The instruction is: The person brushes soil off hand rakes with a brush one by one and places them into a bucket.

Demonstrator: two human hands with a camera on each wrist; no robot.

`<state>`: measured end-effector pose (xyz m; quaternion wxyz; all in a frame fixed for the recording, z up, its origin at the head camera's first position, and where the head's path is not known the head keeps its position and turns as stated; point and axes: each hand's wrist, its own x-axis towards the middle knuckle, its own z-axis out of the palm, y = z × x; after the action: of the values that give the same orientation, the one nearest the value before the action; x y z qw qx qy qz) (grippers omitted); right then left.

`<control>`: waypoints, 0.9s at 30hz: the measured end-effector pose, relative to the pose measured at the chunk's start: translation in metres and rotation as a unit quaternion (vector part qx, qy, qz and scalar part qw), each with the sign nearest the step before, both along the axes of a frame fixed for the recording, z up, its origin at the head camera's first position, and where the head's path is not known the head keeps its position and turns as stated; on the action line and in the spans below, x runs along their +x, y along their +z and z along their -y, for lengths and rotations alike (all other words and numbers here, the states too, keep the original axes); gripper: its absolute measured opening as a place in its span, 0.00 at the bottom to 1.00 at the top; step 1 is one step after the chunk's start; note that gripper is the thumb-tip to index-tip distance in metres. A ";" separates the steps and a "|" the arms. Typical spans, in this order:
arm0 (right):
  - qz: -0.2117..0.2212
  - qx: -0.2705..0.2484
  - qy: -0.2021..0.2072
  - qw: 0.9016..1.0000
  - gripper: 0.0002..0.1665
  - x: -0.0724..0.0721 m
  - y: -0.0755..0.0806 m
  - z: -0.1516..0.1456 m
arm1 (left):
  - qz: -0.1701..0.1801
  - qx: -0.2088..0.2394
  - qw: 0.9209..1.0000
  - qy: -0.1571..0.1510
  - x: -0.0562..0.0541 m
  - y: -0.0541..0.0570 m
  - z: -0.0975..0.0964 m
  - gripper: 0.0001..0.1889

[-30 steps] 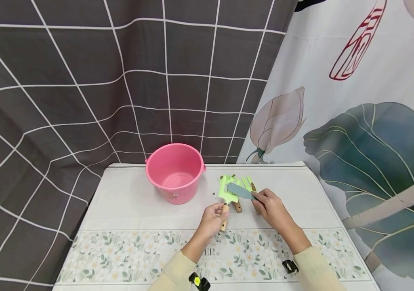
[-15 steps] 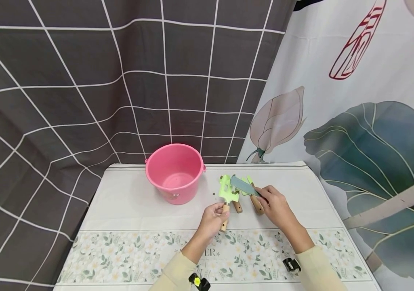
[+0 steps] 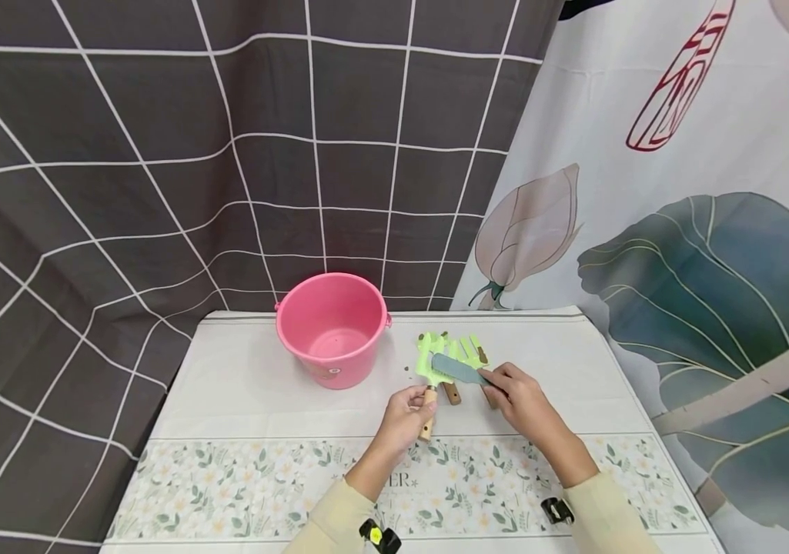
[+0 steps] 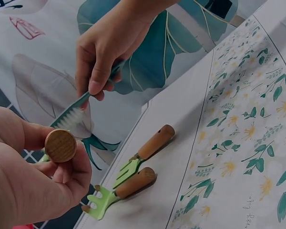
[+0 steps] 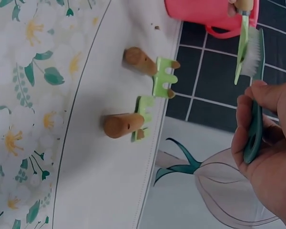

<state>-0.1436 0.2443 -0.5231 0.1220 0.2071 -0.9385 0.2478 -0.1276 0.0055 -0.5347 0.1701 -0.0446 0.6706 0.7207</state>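
The left hand [image 3: 404, 418] grips a probably light, stiff trowel [image 3: 425, 369], best held by its wooden handle [image 3: 426, 431], at four o'clock from the pink bucket [image 3: 352, 368], while the right hand [image 3: 522, 400] grips a brush [image 3: 458, 368] against it.

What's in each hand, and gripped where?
Left hand: a green garden tool, by its wooden handle. Right hand: a brush, by its teal grip.

Brush [image 3: 458, 369]: bristles [image 5: 250, 58] hidden beneath, head view. Pink bucket [image 5: 200, 9] cut by right-wrist view's top edge; its print [image 3: 329, 372] too small to read.
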 end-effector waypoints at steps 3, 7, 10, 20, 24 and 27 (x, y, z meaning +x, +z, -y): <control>-0.007 0.010 -0.009 1.000 0.19 -0.003 -0.001 0.001 | -0.003 0.003 1.000 -0.005 0.001 0.000 0.000 0.24; -0.017 0.027 -0.027 0.999 0.19 -0.008 -0.001 0.002 | -0.006 0.002 1.000 -0.010 0.002 0.001 0.001 0.24; -0.016 0.028 -0.041 0.999 0.20 -0.011 0.000 0.002 | -0.006 0.002 1.000 -0.010 0.003 0.002 0.001 0.24; -0.008 -0.014 -0.055 0.998 0.18 -0.013 0.013 -0.004 | -0.011 0.003 1.000 0.000 0.003 0.003 0.002 0.24; -0.006 -0.009 -0.046 0.999 0.18 -0.012 0.015 -0.004 | -0.014 0.001 1.000 0.001 0.003 0.002 0.001 0.25; -0.002 -0.001 -0.026 1.000 0.17 -0.009 0.014 0.000 | -0.014 -0.003 1.000 0.001 0.002 0.000 0.001 0.25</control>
<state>-0.1522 0.2448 -0.5092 0.1310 0.1828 -0.9432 0.2447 -0.1254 0.0048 -0.5345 0.1600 -0.0360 0.6751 0.7193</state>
